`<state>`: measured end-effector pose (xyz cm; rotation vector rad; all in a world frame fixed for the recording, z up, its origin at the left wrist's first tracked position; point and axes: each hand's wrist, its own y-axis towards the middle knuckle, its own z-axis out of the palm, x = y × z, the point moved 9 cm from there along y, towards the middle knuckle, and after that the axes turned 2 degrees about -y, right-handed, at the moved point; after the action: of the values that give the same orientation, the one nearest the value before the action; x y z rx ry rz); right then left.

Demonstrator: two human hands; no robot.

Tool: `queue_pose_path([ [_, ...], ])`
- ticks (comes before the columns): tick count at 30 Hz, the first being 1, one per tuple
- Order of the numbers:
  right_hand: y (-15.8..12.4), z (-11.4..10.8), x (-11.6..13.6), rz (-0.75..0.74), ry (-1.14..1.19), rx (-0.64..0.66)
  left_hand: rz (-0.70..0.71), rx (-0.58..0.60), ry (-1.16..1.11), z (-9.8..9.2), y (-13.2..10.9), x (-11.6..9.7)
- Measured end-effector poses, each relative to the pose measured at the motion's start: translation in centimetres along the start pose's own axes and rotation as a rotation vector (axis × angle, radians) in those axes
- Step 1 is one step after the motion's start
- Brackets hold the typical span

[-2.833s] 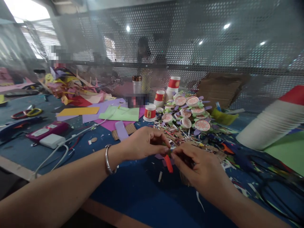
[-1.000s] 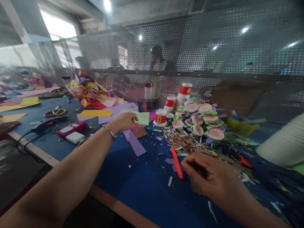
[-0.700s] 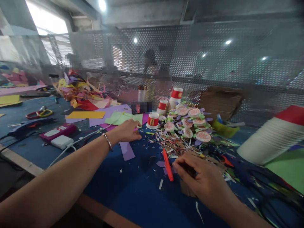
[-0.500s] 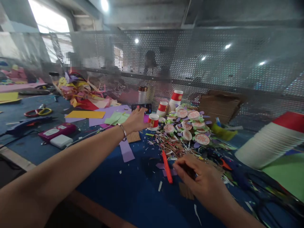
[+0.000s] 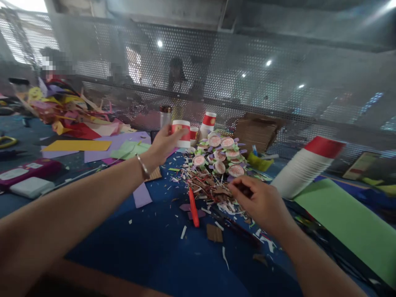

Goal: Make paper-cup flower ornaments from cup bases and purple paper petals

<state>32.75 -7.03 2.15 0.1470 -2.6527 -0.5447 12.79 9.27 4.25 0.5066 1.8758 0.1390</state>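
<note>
A red and white paper cup (image 5: pixel 181 133) is in my left hand (image 5: pixel 162 146), off the table, with my thumb and fingers closed round its side. My right hand (image 5: pixel 258 202) hovers over the front right of the scrap pile with its fingers curled together. Whatever those fingers hold, if anything, is hidden. Just beyond it sits a heap of small round paper pieces with printed tops (image 5: pixel 219 154) and green and purple tabs. A red pen-like tool (image 5: pixel 194 207) lies on the blue table (image 5: pixel 148 247), left of my right hand.
A tall stack of paper cups (image 5: pixel 305 167) leans at the right by a green sheet (image 5: pixel 346 227). Behind the heap stand more cups (image 5: pixel 208 123) and folded cardboard (image 5: pixel 256 130). Coloured paper (image 5: pixel 77 145) and a purple device (image 5: pixel 29 173) lie left. Mesh (image 5: pixel 216 74) closes the back.
My left hand has taken hold of the paper cup and lifted it from the table. The view has turned right. My right hand stays curled, now nearer the cup stack.
</note>
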Motion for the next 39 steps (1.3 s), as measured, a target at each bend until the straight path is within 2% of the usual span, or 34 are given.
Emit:
queue_pose_path([
  [3,0.7,-1.0,-2.2,0.049,-0.061,0.040,-0.023,-0.016,-0.153,0.0,-4.3,-0.9],
  [5,0.8,-0.8,-3.0,0.060,-0.086,0.119,-0.046,0.009,-0.399,0.4,-7.1,-0.6],
  [8,0.5,0.0,-3.3,0.072,-0.122,0.241,-0.048,-0.005,-0.556,0.3,-9.5,0.4],
  [11,0.1,0.4,-3.1,0.088,-0.160,0.301,-0.056,-0.006,-0.638,0.1,-9.8,1.1],
  [14,-0.4,1.2,-2.5,0.070,-0.163,0.363,-0.084,0.041,-0.690,0.3,-9.6,1.2],
  [18,-1.7,3.6,-1.2,0.017,-0.137,0.552,-0.127,0.106,-0.718,0.7,-10.0,0.9],
  [24,-2.5,5.0,-0.3,0.014,-0.130,0.626,-0.298,0.180,-0.855,1.5,-10.5,1.6],
  [28,-2.1,4.3,0.6,-0.031,-0.058,0.585,-0.384,0.169,-0.900,1.5,-10.5,2.5],
  [31,-1.4,3.0,0.6,0.000,0.075,0.467,-0.400,0.176,-0.884,1.7,-10.6,2.8],
  [35,-1.0,2.3,0.5,0.107,0.398,0.348,-0.265,0.199,-0.688,1.5,-10.6,2.0],
  [39,-1.6,3.2,1.6,0.220,0.751,0.340,-0.122,0.227,-0.349,1.2,-10.7,1.0],
])
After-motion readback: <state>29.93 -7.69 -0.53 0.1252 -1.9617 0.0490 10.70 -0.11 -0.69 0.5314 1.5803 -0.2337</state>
